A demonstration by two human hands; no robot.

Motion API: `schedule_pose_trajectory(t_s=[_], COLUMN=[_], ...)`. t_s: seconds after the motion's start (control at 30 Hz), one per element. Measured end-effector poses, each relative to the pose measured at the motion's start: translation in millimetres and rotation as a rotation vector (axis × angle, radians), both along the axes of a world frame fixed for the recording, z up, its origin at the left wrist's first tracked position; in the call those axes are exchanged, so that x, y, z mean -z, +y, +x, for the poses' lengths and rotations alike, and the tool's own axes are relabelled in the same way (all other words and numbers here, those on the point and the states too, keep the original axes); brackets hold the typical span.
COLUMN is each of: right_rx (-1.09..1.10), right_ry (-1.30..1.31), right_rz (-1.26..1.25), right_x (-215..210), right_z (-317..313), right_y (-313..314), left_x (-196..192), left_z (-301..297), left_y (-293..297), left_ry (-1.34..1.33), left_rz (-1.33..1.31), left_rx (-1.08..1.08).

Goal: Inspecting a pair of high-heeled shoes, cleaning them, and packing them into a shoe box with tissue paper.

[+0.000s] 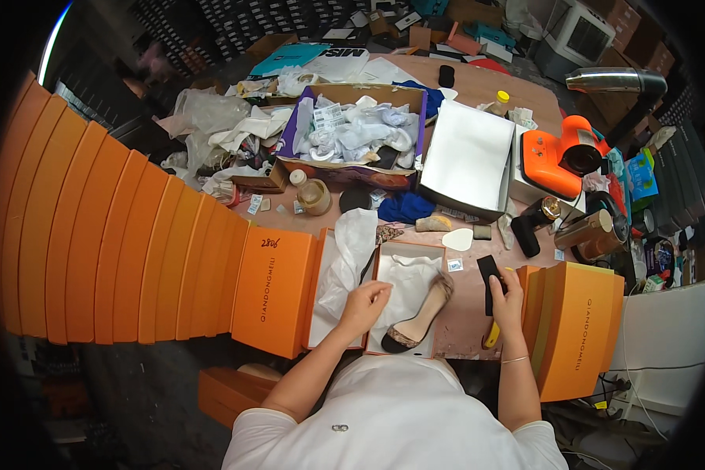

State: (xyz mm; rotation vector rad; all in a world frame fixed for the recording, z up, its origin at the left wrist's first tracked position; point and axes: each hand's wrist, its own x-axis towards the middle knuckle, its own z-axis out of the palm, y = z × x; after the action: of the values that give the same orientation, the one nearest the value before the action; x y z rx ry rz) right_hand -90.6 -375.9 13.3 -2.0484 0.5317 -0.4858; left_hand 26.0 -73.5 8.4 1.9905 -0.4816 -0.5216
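Observation:
My left hand (364,305) is over an open orange shoebox, its fingertips pinched together; whatever they may hold is too small to make out. White tissue paper (407,282) lies in the box, with a patterned high-heeled shoe (415,323) on its right side, its dark toe toward me. The box lid (315,313) or second tray, left of it, holds crumpled tissue (352,251). To the right, my right hand (509,301) is closed on a flat black oblong piece (490,282) above the table. Below that hand lies a yellow-and-black tool (491,337).
Orange shoeboxes (117,243) stand in a long row at left; more orange boxes (576,329) are at right. Behind are a carton (352,168) of crumpled paper, a white box lid (466,157), an orange device (552,160), a glue jar (313,197) and blue cloth (406,207).

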Motion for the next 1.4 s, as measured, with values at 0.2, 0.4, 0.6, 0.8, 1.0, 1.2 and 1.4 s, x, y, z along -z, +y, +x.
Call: schedule_pose_trajectory(t_s=[0.2,0.4,0.6,0.8,1.0,1.2,1.4], right_rx=[-0.307,-0.632,-0.866,-0.908,-0.253,-0.102,-0.496], right_ry=[-0.055,-0.032,-0.1,0.114,0.031,-0.247,-0.157], right_rz=[0.055,-0.074,-0.662,-0.732,0.282,-0.096,-0.49], right_x=[-33,-8,76,106,28,-63,-68], right_z=[85,211,326,333,224,66,27], right_y=[40,75,116,124,56,65,112], left_x=[92,75,61,15,-3,-13,-15], left_z=[44,66,29,11,33,45,5], left_y=[21,17,39,29,-15,-53,-70], left_ry=[-0.246,0.402,0.936,1.22,1.253,1.287,1.42], left_rz=[0.336,0.155,-0.674,-1.349,-1.452,-1.295,-0.982], left_rx=[-0.281,-0.157,-0.554,-0.296,-0.456,-0.487,-0.406])
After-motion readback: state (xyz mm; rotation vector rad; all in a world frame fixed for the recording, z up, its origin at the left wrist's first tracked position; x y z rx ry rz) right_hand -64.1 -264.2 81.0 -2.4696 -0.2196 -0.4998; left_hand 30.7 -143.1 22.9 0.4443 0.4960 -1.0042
